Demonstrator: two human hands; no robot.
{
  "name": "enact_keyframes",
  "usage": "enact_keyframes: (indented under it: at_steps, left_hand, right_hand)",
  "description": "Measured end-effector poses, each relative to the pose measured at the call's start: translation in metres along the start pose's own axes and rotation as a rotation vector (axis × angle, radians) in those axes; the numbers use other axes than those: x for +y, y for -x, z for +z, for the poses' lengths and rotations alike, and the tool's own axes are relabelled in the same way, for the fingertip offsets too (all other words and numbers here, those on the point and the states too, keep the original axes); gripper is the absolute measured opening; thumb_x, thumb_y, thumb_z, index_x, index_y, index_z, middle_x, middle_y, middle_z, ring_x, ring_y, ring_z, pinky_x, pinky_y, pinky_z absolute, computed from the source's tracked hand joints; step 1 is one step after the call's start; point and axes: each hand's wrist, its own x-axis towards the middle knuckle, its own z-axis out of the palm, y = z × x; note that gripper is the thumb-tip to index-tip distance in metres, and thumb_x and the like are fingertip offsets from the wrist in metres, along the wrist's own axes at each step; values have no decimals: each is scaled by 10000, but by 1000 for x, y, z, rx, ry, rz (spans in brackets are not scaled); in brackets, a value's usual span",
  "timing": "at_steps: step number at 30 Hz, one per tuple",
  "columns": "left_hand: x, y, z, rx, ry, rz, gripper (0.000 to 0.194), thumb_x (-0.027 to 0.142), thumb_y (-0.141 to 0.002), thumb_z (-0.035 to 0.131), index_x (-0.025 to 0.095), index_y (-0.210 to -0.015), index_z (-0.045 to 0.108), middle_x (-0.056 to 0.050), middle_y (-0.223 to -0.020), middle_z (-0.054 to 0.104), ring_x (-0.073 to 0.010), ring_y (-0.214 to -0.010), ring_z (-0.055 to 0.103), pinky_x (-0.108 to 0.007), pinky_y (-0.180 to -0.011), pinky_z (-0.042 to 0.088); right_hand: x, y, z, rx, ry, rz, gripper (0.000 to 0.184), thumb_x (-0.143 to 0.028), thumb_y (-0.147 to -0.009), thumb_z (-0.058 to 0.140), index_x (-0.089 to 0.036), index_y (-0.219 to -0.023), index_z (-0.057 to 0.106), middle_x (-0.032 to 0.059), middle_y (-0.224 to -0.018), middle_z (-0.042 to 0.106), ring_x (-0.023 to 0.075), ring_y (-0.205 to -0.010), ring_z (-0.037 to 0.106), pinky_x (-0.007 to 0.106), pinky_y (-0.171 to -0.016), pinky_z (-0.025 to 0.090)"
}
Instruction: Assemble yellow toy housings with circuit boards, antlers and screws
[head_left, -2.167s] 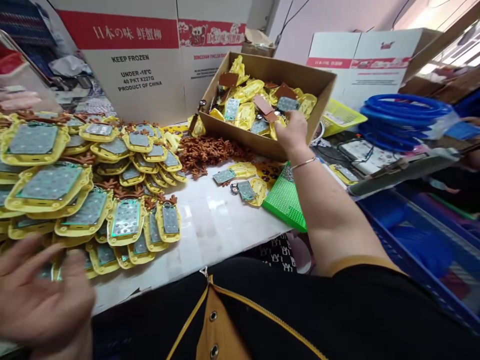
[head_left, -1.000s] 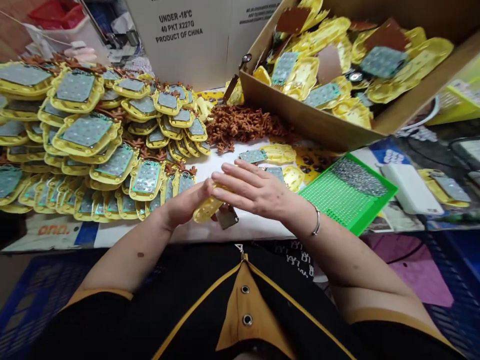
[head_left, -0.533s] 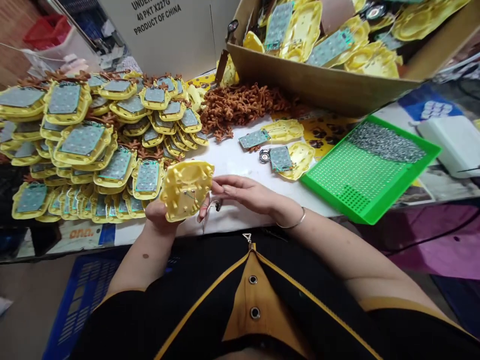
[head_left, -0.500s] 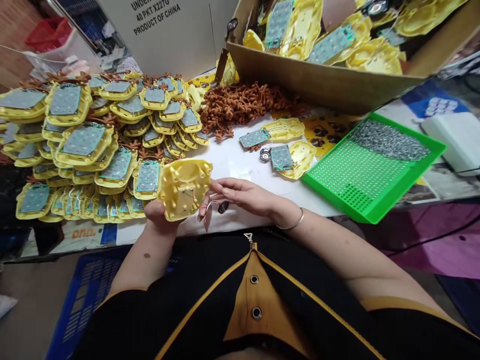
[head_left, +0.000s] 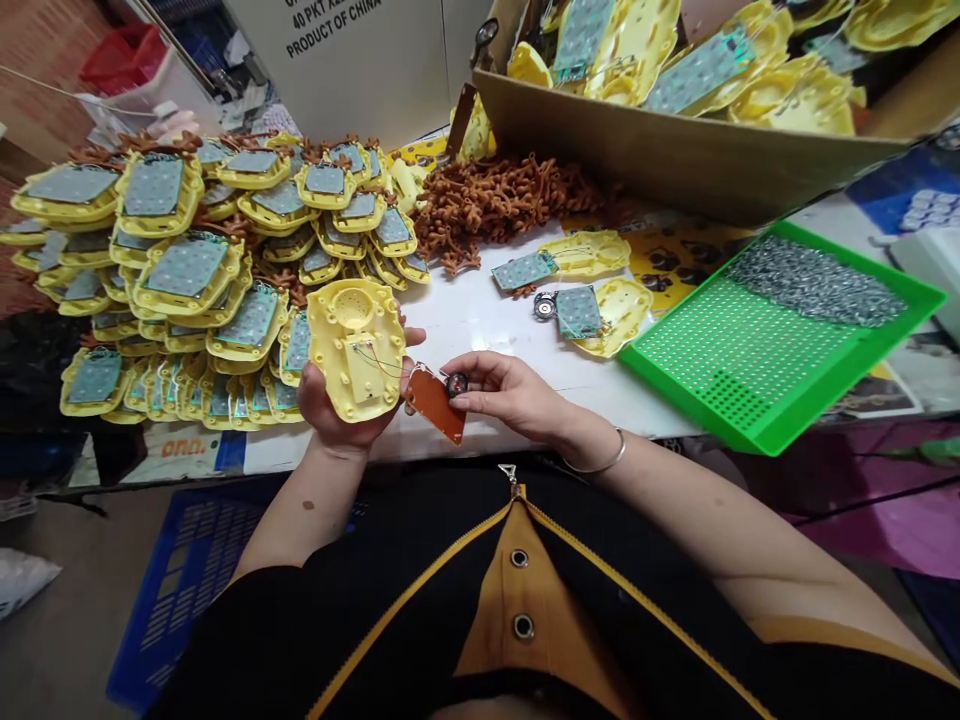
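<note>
Head view: your left hand (head_left: 339, 430) cradles the yellow shell (head_left: 356, 345), hollow side towards you, over the worktop (head_left: 480, 325), while your right hand (head_left: 517, 396) pinches the round speaker (head_left: 456, 384) beside the brown board (head_left: 437, 406), so hold them close to spare the thin wires (head_left: 385, 365).

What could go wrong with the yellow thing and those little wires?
The thin wires running from the yellow shell toward the brown board could come loose if tugged.

The round black part might slip, because the right hand pinches it with just its fingers.

The green tray holds many tiny metal pieces and seems to reach the table's front edge, so a bump might spill them.
</note>
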Motion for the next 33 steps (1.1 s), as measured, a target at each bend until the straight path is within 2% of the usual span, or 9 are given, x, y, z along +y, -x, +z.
enact_keyframes:
  at_steps: [5, 8, 14, 17, 19, 22, 24, 29, 33]
  left_hand:
    - [-7, 11, -4, -117, 279, -79, 948, 901, -619, 512, 202, -1257, 564, -167, -1138, 685, -300, -865, 658, -421, -674, 524]
    - [-8, 16, -4, -155, 518, -154, 878, 791, -610, 649, 156, -1215, 608, -171, -1131, 712, -266, -830, 676, -392, -720, 539]
    - [-9, 17, -2, -186, 775, -231, 849, 695, -597, 733, 131, -1225, 634, -195, -1157, 722, -239, -763, 690, -282, -556, 477]
    - [-11, 20, 0, -176, 797, -213, 795, 674, -618, 736, 134, -1197, 660, -190, -1160, 727, -253, -788, 703, -312, -613, 509]
    - [-14, 22, 1, -167, 782, -169, 728, 647, -624, 758, 138, -1141, 697, -167, -1117, 745, -274, -870, 713, -364, -772, 544]
    - [-18, 27, 1, -224, 698, -118, 625, 603, -641, 768, 157, -1077, 733, -143, -1102, 758, -327, -1088, 683, -427, -1048, 456]
    - [-19, 29, 1, -280, 622, -87, 615, 582, -642, 768, 176, -1103, 725, -134, -1112, 760, -357, -1178, 646, -460, -1133, 378]
    - [-18, 25, 3, -329, 554, -39, 614, 578, -668, 743, 167, -1125, 723, -139, -1165, 740, -367, -1181, 645, -475, -1126, 397]
    - [-18, 21, 14, -411, 571, -117, 589, 560, -682, 751, 185, -1136, 720, -119, -1137, 740, -333, -1054, 695, -454, -992, 515]
  right_hand:
    - [-7, 12, -2, 49, 264, -140, 446, -414, -711, 857, -234, -1083, 689, 9, -861, 716, 139, -791, 686, 298, -764, 603]
    - [-6, 19, -6, -18, 328, -190, 527, -406, -752, 836, -290, -1223, 629, 31, -936, 743, 171, -866, 722, 323, -793, 625]
    - [2, 21, -6, 21, 387, -298, 347, -317, -811, 795, -337, -1145, 704, -1, -862, 770, 127, -783, 735, 218, -707, 623]
    - [0, 23, -7, 54, 426, -309, 304, -322, -797, 807, -335, -1092, 735, 1, -864, 781, 135, -755, 737, 220, -684, 622]
    - [-6, 25, -9, 71, 444, -331, 292, -338, -781, 818, -327, -1063, 743, 5, -852, 774, 150, -740, 729, 245, -673, 620]
    - [-19, 29, -8, 114, 464, -387, 287, -366, -785, 810, -329, -1059, 735, 8, -881, 754, 165, -776, 712, 285, -710, 609]
    - [-30, 33, -6, 127, 521, -460, 288, -372, -806, 789, -334, -1084, 724, 13, -936, 744, 174, -836, 703, 307, -756, 594]
    - [-61, 39, -6, 77, 902, -648, 330, -268, -824, 771, -297, -1141, 687, 37, -1061, 738, 200, -971, 689, 349, -887, 548]
    - [-74, 39, 5, 47, 1066, -671, 260, -266, -863, 733, -231, -1110, 661, 43, -1002, 747, 166, -880, 700, 290, -791, 553]
